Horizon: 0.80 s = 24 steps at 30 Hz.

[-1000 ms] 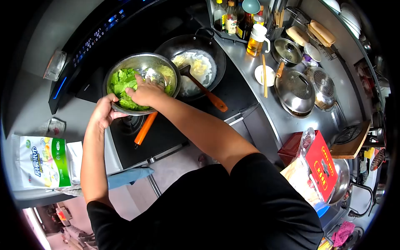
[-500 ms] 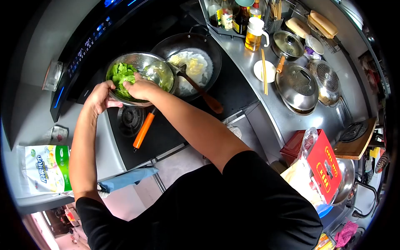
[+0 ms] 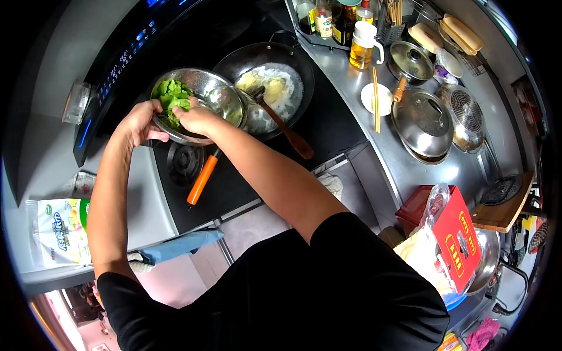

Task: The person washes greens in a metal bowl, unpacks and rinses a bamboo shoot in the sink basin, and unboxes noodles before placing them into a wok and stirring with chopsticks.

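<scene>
A steel bowl (image 3: 225, 96) is held over the stove beside the wok, tilted. My left hand (image 3: 140, 123) grips its left rim, thumb on the edge and fingers underneath. Green leafy vegetables (image 3: 171, 95) are bunched at the bowl's left side. My right hand (image 3: 200, 121) reaches into the bowl with its fingers curled on the leaves; some fingertips are hidden among them. Right of the bowl sits a dark wok (image 3: 301, 64) with whitish liquid and pale yellow pieces (image 3: 275, 88). A spatula with a wooden handle (image 3: 284, 127) leans in the wok.
An orange handle (image 3: 204, 180) sticks out below the bowl, near a burner (image 3: 184, 162). On the right counter are chopsticks (image 3: 376, 102) across a white dish, an oil jug (image 3: 362, 50), a lidded pan (image 3: 421, 123) and a red box (image 3: 456, 240). A white-green bag (image 3: 61, 231) lies left.
The leaves spread toward the bowl's right side are now gathered at its left, under my right hand. My left hand keeps its hold on the rim. The view has shifted slightly.
</scene>
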Each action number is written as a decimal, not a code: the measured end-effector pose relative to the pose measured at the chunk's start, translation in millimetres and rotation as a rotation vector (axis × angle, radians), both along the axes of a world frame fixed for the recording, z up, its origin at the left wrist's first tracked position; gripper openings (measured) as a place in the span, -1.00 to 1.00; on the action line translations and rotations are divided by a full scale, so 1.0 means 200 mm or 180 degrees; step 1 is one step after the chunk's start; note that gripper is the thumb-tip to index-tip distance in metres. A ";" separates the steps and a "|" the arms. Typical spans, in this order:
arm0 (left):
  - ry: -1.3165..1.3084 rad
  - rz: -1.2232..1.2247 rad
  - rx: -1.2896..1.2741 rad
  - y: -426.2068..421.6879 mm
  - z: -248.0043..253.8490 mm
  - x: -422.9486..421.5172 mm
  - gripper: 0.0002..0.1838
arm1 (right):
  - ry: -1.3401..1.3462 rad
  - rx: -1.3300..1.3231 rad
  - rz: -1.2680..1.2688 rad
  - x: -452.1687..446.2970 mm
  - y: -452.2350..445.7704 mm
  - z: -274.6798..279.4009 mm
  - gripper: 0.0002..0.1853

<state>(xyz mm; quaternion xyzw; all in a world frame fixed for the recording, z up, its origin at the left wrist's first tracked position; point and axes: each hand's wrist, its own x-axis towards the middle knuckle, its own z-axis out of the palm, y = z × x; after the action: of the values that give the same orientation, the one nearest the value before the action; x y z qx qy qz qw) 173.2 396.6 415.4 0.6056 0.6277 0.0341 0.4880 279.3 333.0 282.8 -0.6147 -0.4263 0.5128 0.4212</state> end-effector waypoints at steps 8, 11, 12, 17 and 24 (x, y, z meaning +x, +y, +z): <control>0.0213 -0.0095 -0.0032 -0.03 0.04 0.07 -0.69 | 0.0302 0.0052 -0.0193 -0.01 -0.03 0.01 -0.08; 0.0249 -0.0109 -0.0003 -0.06 0.05 0.11 -0.69 | 0.0461 0.0057 -0.0171 -0.01 -0.01 -0.02 -0.07; 0.0267 -0.0114 -0.0021 -0.06 0.05 0.12 -0.69 | 0.0485 0.0064 -0.0170 -0.01 -0.02 -0.02 -0.07; 0.0403 -0.0145 -0.0071 -0.03 0.04 0.14 -0.71 | 0.0568 0.0023 -0.0186 0.00 -0.03 -0.01 -0.07; 0.0434 -0.0153 -0.0068 -0.03 0.04 0.15 -0.64 | 0.0578 0.0020 -0.0184 0.00 -0.01 -0.04 -0.05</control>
<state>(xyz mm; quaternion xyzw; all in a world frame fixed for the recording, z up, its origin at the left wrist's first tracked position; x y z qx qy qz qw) 203.2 391.5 423.7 0.6162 0.6451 -0.0257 0.4511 278.3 330.1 275.4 -0.5763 -0.3701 0.5528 0.4747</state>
